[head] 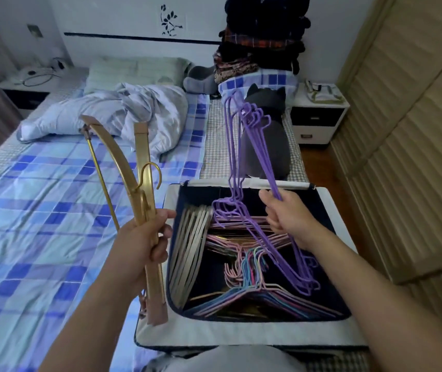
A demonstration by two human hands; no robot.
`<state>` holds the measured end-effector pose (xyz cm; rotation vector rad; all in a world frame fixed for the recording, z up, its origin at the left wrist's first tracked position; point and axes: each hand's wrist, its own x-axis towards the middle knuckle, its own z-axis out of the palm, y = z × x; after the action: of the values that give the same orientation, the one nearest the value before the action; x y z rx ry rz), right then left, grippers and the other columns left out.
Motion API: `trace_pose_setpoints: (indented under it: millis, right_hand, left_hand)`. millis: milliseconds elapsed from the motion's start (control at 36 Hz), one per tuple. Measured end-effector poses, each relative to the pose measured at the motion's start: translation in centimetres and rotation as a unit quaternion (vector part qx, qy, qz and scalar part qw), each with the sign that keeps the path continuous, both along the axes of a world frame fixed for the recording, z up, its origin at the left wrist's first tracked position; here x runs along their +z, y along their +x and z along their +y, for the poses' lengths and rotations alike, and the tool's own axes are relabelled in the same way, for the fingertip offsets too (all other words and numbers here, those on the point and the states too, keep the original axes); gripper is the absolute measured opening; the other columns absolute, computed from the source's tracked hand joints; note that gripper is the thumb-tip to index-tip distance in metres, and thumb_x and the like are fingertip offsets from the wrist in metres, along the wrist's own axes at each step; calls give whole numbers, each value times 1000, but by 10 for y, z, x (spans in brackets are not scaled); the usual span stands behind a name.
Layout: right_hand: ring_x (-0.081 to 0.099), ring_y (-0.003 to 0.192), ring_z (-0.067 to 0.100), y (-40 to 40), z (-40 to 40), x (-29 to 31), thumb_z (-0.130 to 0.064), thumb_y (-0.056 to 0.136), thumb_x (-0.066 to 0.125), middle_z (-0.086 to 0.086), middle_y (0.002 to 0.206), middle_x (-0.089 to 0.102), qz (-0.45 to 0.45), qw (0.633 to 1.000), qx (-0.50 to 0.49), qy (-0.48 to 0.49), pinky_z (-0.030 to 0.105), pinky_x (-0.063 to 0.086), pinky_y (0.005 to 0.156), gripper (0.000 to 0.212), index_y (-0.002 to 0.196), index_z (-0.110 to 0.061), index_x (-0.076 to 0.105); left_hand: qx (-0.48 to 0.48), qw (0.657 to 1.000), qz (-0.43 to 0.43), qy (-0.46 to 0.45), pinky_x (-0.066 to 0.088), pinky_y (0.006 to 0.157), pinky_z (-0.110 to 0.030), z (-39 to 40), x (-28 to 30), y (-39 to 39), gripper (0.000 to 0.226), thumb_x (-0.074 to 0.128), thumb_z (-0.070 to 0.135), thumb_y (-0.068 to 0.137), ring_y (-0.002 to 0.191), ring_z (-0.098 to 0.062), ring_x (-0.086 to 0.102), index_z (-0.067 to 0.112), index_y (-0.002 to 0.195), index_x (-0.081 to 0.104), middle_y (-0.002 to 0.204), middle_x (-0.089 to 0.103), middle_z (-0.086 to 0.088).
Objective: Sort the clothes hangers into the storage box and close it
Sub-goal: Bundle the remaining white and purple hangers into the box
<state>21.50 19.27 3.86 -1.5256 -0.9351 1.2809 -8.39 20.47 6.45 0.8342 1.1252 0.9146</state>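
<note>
Left hand (144, 237): fingers curled round a bundle of gold hangers (144, 189), gripped near mid-length. The bundle stands roughly upright over the bed, just left of the storage box. The gold hangers are broad, curved and metallic in finish, with a thin straight crossbar on the left side and one rounded hook showing at the centre. Their lower ends are duller and pinkish, reaching below the hand to the box's near left corner.

Right hand (288, 218): closed in a fist round a bunch of purple hangers (244, 146), held above the open box. These are thin coated wire, matt purple, several together. One end rises well above the box toward the far side of the bed; the other end trails down past the wrist to the right interior of the box.

Storage box (335, 332): lies on the bed directly before the person, lid open, pale fabric rim, dark navy lining. Contents are grouped: a row of pale silver-grey hangers (187, 259) stands on edge along the left wall; a mixed stack of pink, blue and purple wire hangers (254, 275) lies across the centre and near side, hooks gathered at the middle.

Bed (40, 210): blue checked sheet, a crumpled pale quilt (123, 114) beyond the left hand, a grey plush toy (265, 135) behind the box.
</note>
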Motion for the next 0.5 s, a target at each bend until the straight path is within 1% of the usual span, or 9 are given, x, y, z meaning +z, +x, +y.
trace_pose_setpoints:
  millis: [111,194,250,306,333,389,444,472,500]
  right_hand:
    - [21,40,11,12,-18,-29,-34,105,49,0,52,26,25,992,88,-92,20,18,41,32,79,-21,36]
    - [18,42,12,22,-37,-58,-39,104,49,1,54,25,17,971,165,-175,21,19,42,36,77,-21,34]
    - [15,41,11,30,-42,-73,-40,105,48,1,55,22,45,963,166,-209,19,18,42,36,77,-22,33]
    - [14,40,11,39,-39,-83,-41,104,47,0,53,22,70,963,136,-223,19,17,41,37,76,-23,33]
    - [15,41,12,43,-37,-87,-41,104,47,-1,53,24,59,964,123,-227,20,17,41,36,76,-22,34]
    - [19,43,13,51,-35,-95,-40,106,45,-1,55,27,-26,964,121,-236,24,21,43,32,81,-20,40]
    - [30,45,15,61,-38,-104,-38,107,43,1,57,34,-130,949,146,-248,28,34,47,28,88,-18,47]
    - [37,47,16,65,-41,-110,-36,107,41,3,59,38,-158,941,148,-260,31,41,50,27,91,-16,49]
    - [42,50,18,69,-45,-117,-33,108,40,6,63,43,-170,936,130,-278,33,46,53,27,92,-13,50]
  left_hand:
    - [19,999,-25,-21,24,41,-21,-3,-5,-6,18,56,21,102,40,-9,28,9,105,69,69,50,-2]
    - [28,999,-24,-25,23,42,-23,-3,-7,-11,18,56,22,101,41,-9,27,10,106,69,68,50,0]
    - [34,999,-20,-27,23,43,-23,-3,-8,-13,18,56,22,101,42,-9,28,10,106,69,68,50,0]
    - [40,998,-23,-33,24,42,-23,-3,-7,-13,19,56,21,101,42,-9,29,9,106,69,68,50,1]
    - [42,998,-25,-35,24,42,-23,-3,-7,-13,18,56,21,101,42,-9,29,9,106,69,68,50,0]
    - [42,998,-29,-41,25,42,-22,-4,-6,-11,18,56,20,101,42,-9,30,9,107,68,69,50,0]
    - [40,998,-30,-44,26,41,-21,-5,-6,-8,18,56,20,101,42,-9,31,9,109,68,69,50,0]
    - [40,998,-30,-45,26,41,-21,-5,-5,-7,18,56,20,101,42,-9,31,9,109,68,68,50,0]
    - [40,998,-30,-44,26,40,-21,-5,-5,-5,18,56,20,101,42,-9,31,9,109,68,68,50,0]
